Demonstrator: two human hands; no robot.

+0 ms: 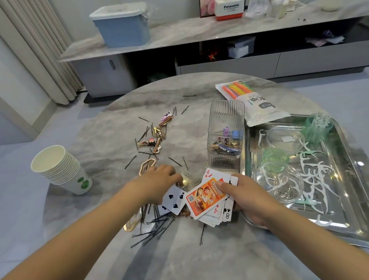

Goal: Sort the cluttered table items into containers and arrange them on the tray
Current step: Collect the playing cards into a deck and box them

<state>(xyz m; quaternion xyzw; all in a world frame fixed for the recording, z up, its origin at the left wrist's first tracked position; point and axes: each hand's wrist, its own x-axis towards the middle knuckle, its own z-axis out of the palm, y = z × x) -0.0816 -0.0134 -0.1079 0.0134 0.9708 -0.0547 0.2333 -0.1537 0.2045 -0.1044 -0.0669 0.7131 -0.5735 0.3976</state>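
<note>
Right hand (245, 195): low and right of centre in the frame, fingers curled round a fanned stack of playing cards (211, 203); the thumb lies on the orange-backed top card, and a red four and a black eight show at the fan's edges.
Left hand (158, 181): just left of the cards, palm down, fingers bent onto the table among paper clips (186, 179); whether it pinches anything I cannot tell.
Spade card (172, 200): lies face up between the two hands, its upper edge under the left hand, touching the fan held by the right.
Bobby pins (156, 227): a black heap below the cards at centre, more scattered up the table toward the upper left.
Hair clips (156, 136): a loose cluster above the left hand, well apart from it.
Clear container (225, 133): upright above the right hand, holding coloured clips.
Tray (353, 230): steel, at the right of the frame, its near left edge touching the right hand; inside lie white and green floss picks (318, 177), a glass bowl (278, 181) and a green cup (317, 130).
Paper cups (61, 169): a stack lying tilted at the left edge of the table (186, 268).
Packet (251, 101): lies above the tray, at the upper right of the table.
</note>
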